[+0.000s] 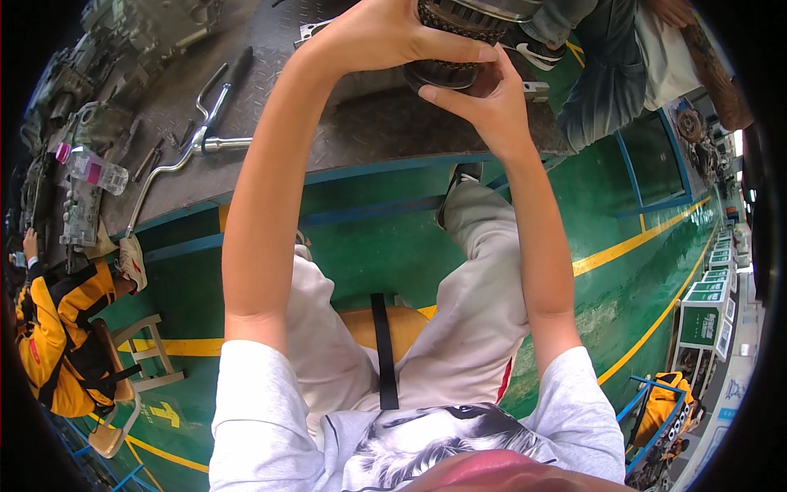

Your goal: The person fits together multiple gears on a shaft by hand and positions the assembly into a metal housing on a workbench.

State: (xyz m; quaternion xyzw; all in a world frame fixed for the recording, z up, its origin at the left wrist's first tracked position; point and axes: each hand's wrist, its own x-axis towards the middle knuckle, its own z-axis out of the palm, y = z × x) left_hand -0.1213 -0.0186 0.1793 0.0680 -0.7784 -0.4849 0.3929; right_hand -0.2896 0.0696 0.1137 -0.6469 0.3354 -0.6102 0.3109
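Note:
At the top of the view, over the near part of the workbench, a dark, round, toothed metal gear assembly (pixel 461 23) is between my hands. My left hand (pixel 393 37) grips its left side, the thumb lying across the front. Lower down, my right hand (pixel 496 102) curls around the right side of the bottom disc, its thumb against the edge. The far fingers of both hands are hidden behind the part. Its top runs out of view.
A metal-topped workbench (pixel 270 82) bears a crank-shaped wrench (pixel 201 143), a plastic bottle (pixel 92 168) and grey metal castings (pixel 106 127) at left. Someone in jeans (pixel 607 90) is close at the right. Another person in yellow and black (pixel 57 344) sits at far left.

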